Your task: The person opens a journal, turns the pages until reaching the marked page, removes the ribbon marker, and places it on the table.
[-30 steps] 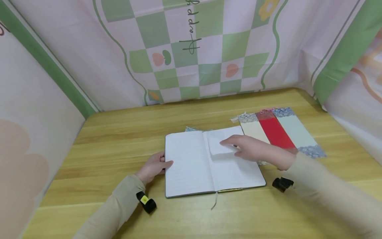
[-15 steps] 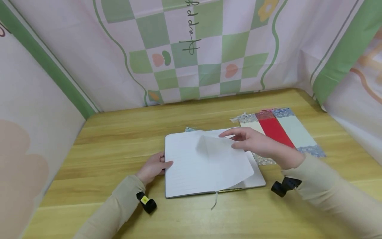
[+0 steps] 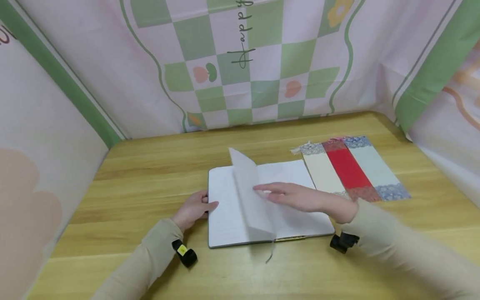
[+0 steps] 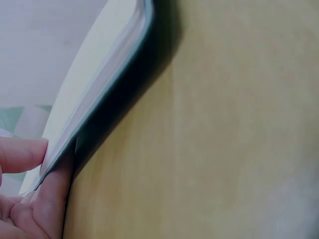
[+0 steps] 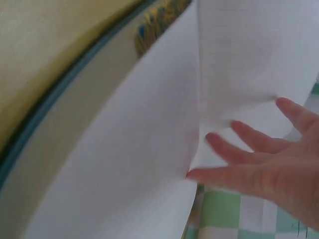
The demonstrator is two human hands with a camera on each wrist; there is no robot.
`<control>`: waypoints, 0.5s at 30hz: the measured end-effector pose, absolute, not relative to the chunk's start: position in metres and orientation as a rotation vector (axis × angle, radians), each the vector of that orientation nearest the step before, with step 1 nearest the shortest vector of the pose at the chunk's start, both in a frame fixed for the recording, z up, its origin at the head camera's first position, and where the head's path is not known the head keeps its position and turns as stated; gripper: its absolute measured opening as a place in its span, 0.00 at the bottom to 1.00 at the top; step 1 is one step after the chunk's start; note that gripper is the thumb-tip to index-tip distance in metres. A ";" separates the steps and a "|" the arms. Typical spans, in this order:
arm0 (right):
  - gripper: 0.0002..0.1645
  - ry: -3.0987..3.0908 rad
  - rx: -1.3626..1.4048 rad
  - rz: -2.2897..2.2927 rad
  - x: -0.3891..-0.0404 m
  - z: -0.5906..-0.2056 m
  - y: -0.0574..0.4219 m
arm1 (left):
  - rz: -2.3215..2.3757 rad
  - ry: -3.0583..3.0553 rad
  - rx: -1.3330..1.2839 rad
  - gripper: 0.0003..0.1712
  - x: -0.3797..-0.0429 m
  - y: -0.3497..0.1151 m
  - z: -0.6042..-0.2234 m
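An open notebook (image 3: 224, 208) with white pages and a dark cover lies on the table. My left hand (image 3: 192, 209) grips its left edge, thumb on the page and fingers underneath, as the left wrist view shows. One raised page (image 3: 245, 191) stands up near the spine, leaning left. Against that page rest the straight, spread fingers of my right hand (image 3: 300, 196); in the right wrist view, several fingertips (image 5: 212, 137) touch or nearly touch it. A patterned yellow-and-blue strip (image 5: 162, 22) peeks out under the right-hand pages. A thin grey ribbon (image 3: 271, 252) hangs from the spine.
Right of the notebook, three flat bookmarks lie side by side: cream (image 3: 322, 168), red (image 3: 348, 166) and pale blue (image 3: 371, 164), with patterned ends and tassels at the top. The wooden table (image 3: 150, 183) meets printed curtains (image 3: 262, 91) at the back and sides.
The page has swung up from the right side and past the spine to the left. My right hand has moved left with it. The left hand keeps its grip in the same place.
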State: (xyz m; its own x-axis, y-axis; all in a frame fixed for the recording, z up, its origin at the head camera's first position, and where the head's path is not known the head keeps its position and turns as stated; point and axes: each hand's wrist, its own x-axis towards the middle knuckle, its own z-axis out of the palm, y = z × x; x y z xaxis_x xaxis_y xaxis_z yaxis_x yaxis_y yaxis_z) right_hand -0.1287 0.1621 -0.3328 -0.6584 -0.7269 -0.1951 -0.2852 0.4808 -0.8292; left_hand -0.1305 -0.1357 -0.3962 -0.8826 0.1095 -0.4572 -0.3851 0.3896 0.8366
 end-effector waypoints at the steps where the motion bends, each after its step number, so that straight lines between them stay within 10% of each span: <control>1: 0.31 2.229 -0.860 -1.023 -0.127 -0.335 0.159 | 1.506 2.209 -0.234 0.28 -0.131 -0.136 -0.396; 15: 0.31 2.344 -0.873 -0.483 -0.103 -0.342 0.135 | 1.559 2.166 -0.291 0.21 -0.132 -0.138 -0.397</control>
State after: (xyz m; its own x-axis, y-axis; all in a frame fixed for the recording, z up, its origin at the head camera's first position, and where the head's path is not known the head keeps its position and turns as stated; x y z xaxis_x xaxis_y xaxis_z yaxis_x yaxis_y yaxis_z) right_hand -0.1032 0.1348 -0.3417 -0.6143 -0.6825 -0.3960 -0.4703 0.7196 -0.5108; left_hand -0.1315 -0.1378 -0.3969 -0.8750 0.0903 -0.4756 -0.4223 0.3381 0.8411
